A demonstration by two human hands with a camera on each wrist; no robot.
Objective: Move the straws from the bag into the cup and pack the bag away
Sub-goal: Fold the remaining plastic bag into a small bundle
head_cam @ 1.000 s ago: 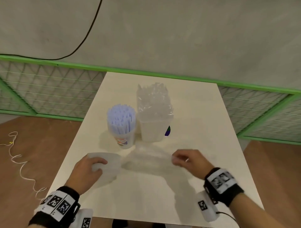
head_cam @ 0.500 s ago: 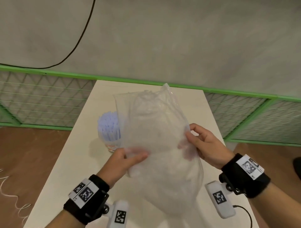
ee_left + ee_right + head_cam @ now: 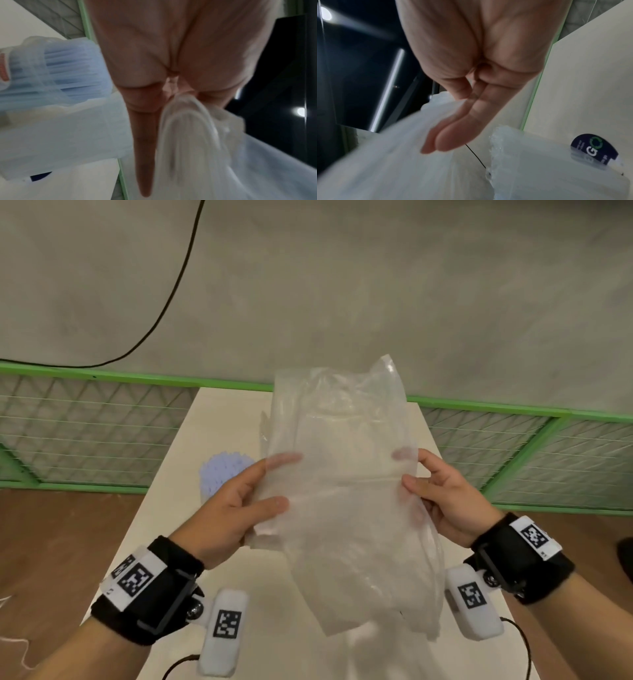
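Both hands hold an empty clear plastic bag (image 3: 342, 501) up in the air in front of me, above the table. My left hand (image 3: 285, 479) pinches its left edge between thumb and fingers. At the right edge my right hand (image 3: 405, 469) pinches it the same way. The bag hangs crumpled below the hands. Pale blue straws (image 3: 222, 470) stand bunched on the table behind my left hand. In the left wrist view the straws (image 3: 56, 70) sit in a clear cup (image 3: 6, 67) with a red label, and the bag (image 3: 197, 135) runs out from under the fingers.
A translucent storage box (image 3: 556, 169) with a dark round sticker (image 3: 594, 148) stands beside the cup, mostly hidden behind the bag in the head view. The pale table (image 3: 212, 422) is bordered by a green mesh fence (image 3: 85, 422). Wood floor lies on both sides.
One second ago the bag lay flat on the table under both hands. It was lifted, and since half a second ago the hands have raised it higher and moved to its side edges.
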